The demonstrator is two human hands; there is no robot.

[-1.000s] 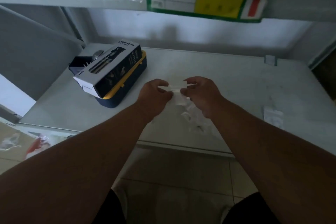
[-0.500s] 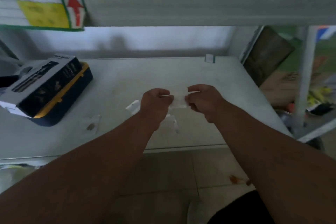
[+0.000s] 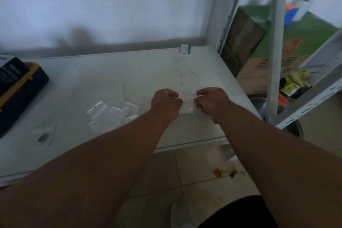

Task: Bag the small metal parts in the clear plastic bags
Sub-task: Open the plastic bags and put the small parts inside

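Note:
My left hand (image 3: 165, 102) and my right hand (image 3: 211, 100) both pinch one small clear plastic bag (image 3: 187, 101) by its top edge, above the right part of the white table (image 3: 103, 72). Whether a part is inside this bag I cannot tell. A loose pile of clear bags (image 3: 112, 114) lies on the table to the left of my hands. Further left, near the front edge, lies a single bag with a dark metal part (image 3: 43, 136) in it.
A dark blue and yellow case with a printed box on top (image 3: 17, 87) stands at the table's left edge. A shelf runs overhead. To the right are a metal shelf post (image 3: 275, 52), cardboard boxes (image 3: 268, 66) and a metal pot (image 3: 261, 105). Tiled floor lies below.
The view has swung to the right, so the case slid to the left edge and the right-hand shelving came into sight. Both hands stay pinched on the bag, now over the table's right side.

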